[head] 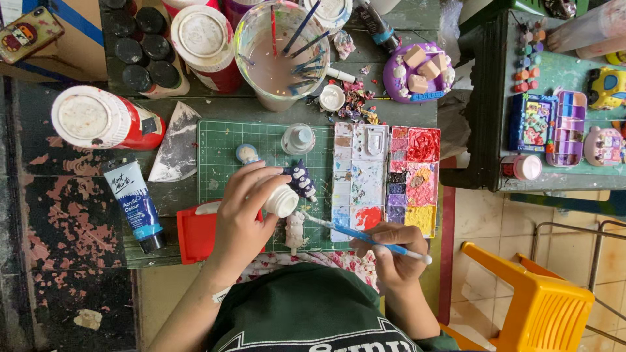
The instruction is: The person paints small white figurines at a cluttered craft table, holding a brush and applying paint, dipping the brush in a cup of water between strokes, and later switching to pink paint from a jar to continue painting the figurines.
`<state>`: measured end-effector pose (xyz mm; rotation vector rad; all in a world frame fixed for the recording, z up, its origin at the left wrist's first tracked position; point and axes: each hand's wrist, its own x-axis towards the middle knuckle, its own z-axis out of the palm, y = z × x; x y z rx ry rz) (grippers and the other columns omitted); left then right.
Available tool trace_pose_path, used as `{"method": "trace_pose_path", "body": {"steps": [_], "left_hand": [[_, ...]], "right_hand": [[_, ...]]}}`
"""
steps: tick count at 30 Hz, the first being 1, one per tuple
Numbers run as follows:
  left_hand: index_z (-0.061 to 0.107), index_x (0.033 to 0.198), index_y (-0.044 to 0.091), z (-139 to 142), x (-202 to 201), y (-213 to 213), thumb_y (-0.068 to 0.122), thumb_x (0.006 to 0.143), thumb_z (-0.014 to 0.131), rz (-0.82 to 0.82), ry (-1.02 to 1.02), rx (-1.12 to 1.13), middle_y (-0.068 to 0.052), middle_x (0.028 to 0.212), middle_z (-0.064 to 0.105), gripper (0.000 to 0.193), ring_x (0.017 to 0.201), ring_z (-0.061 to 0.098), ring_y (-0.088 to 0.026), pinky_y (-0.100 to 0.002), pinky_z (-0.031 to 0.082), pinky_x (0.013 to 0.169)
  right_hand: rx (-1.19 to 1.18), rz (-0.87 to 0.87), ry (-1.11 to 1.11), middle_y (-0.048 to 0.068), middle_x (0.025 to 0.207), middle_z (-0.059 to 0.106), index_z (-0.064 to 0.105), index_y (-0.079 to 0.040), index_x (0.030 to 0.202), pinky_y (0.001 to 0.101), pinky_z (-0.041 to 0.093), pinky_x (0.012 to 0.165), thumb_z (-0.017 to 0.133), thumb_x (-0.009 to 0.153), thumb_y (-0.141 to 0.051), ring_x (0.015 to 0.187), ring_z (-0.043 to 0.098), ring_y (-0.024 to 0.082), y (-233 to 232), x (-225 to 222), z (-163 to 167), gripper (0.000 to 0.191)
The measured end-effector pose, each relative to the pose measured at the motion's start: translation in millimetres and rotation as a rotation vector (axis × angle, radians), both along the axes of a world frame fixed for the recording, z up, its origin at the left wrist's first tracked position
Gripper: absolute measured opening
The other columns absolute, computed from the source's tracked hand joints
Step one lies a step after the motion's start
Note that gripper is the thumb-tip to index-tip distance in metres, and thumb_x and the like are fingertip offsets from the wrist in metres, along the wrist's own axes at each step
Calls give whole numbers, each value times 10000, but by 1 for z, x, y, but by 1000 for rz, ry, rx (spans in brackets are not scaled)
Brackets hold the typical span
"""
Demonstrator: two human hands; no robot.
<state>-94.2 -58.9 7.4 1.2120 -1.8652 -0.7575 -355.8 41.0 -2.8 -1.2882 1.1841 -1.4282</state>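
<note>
At the centre of the frame, on the green cutting mat (225,156), the left hand (242,215) grips a small white figurine (285,199), probably light, stiff and breakable, best held by its unpainted body. The right hand (391,251) pinches a thin blue paintbrush (365,237) below the paint palette (385,176).

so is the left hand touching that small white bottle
Touching. The head view shows the left hand wrapped around the small white bottle, fingers over its top, with no gap between them, above the green cutting mat.
</note>
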Motion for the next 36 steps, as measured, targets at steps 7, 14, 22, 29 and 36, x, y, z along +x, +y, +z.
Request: {"method": "trace_pose_path", "body": {"steps": [7, 14, 22, 29, 36], "left_hand": [[646, 1272, 116, 0, 0, -1, -98, 663, 776, 2, -27, -42, -59, 1291, 621, 658, 1309, 553, -336, -459, 493, 1108], [623, 1377, 144, 3, 2, -4, -47, 677, 815, 29, -112, -71, -44, 1275, 648, 751, 1227, 573, -306, -449, 500, 1050], [590, 1441, 148, 5, 3, -5, 2, 670, 838, -4, -178, -49, -45, 1252, 665, 824, 1174, 582, -287, -450, 480, 1008], [628, 1394, 158, 8, 3, -5, -40, 677, 811, -9, -174, -63, -33, 1245, 659, 766, 1173, 573, -288, -435, 490, 1010], [692, 1296, 163, 10, 1, -5, -94, 656, 767, 8, -190, -109, -3, 1239, 645, 694, 1166, 565, -300, -424, 509, 987]], "right_hand": [[-42, 118, 333, 228, 990, 712, 528, -17, 1068, 329, 589, 714, 606, 915, 31, 769, 716, 221, -18, 6, 33, 178], [-282, 124, 664, 119, 951, 738, 662, -58, 968, 278, 586, 653, 705, 781, 16, 777, 756, 205, -40, 10, 49, 205], [-394, 245, 730, 116, 1012, 742, 681, -72, 1028, 286, 573, 627, 726, 739, 13, 762, 747, 202, -56, 9, 51, 304], [-396, 281, 933, 58, 1078, 761, 684, -109, 1084, 277, 526, 604, 801, 746, -46, 772, 722, 158, -61, 12, 55, 363], [-314, 298, 941, 43, 1053, 770, 685, -112, 1080, 287, 530, 604, 789, 713, -61, 763, 725, 165, -59, 9, 56, 384]]}}
